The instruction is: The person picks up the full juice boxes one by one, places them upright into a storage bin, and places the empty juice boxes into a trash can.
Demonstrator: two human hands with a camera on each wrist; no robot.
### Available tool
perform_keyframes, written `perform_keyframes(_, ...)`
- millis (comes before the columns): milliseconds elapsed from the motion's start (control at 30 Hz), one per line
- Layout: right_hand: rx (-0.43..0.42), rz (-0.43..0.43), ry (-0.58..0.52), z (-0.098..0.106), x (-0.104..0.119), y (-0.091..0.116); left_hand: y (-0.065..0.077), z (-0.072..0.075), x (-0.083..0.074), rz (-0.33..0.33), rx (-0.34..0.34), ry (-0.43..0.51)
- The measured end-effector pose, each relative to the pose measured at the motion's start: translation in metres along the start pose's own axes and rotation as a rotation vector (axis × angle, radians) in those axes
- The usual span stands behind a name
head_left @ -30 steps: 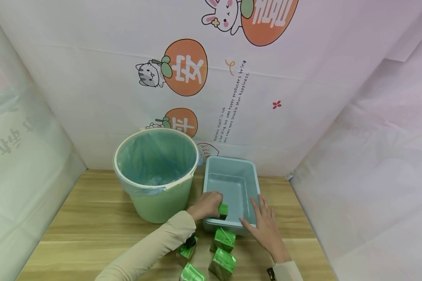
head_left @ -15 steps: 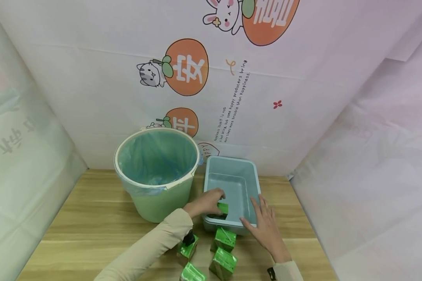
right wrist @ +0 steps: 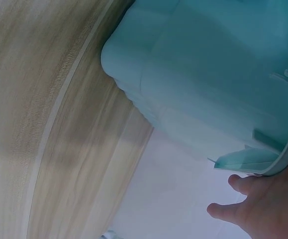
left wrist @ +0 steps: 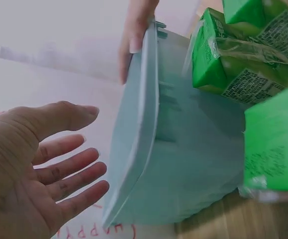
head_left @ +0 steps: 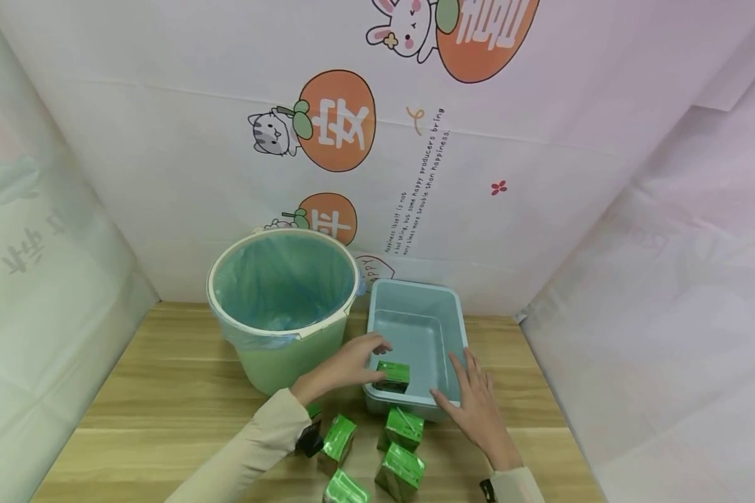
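Note:
A green drink carton (head_left: 393, 376) lies inside the blue-grey plastic bin (head_left: 413, 337), in its near left corner. My left hand (head_left: 344, 365) is over the bin's left rim, just left of that carton. In the left wrist view, this hand (left wrist: 27, 184) has its fingers spread and nothing in its palm. On the bin's near right corner rests my right hand (head_left: 478, 409), with fingers spread over the rim. The right wrist view shows part of the right hand (right wrist: 265, 209) against the bin's rim, beneath the bin wall (right wrist: 193, 74).
Several more green cartons stand on the wooden table in front of the bin, one carton (head_left: 404, 427) close to its near wall. A tall green bucket (head_left: 289, 367) with a bag liner stands left of the bin. A printed white sheet (head_left: 226, 181) hangs behind.
My left hand has let go of the carton in the bin and drawn back to the left, its fingers opening. The carton stays in the bin's corner. My right hand has kept its place.

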State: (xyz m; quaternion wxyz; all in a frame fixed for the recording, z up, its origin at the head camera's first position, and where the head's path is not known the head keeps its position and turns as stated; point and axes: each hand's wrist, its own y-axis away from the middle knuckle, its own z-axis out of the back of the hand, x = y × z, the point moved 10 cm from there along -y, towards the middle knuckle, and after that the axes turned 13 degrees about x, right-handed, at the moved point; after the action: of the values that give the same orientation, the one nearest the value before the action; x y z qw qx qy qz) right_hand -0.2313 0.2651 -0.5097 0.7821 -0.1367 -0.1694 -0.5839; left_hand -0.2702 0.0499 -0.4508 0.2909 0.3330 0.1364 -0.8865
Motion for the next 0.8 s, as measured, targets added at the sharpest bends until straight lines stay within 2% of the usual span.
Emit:
perform_keyframes(167,-0.02,0.009,0.015,0.002,0.001,0.001,0.027,0.006,-0.001,0.015,-0.058,0.027)
perform_keyframes(433,-0.004,0.015,-0.002,-0.001,0.002,-0.001,0.072,0.005,0.014,0.1,-0.16,0.031)
perform_keyframes(700,-0.018,0.001,-0.002,-0.001,-0.002,0.001,0.107,0.001,0.026,0.122,-0.231,0.0)
perform_keyframes(800,-0.016,0.003,-0.007,-0.001,-0.001,0.0,0.118,-0.001,0.032,0.166,-0.262,-0.007)
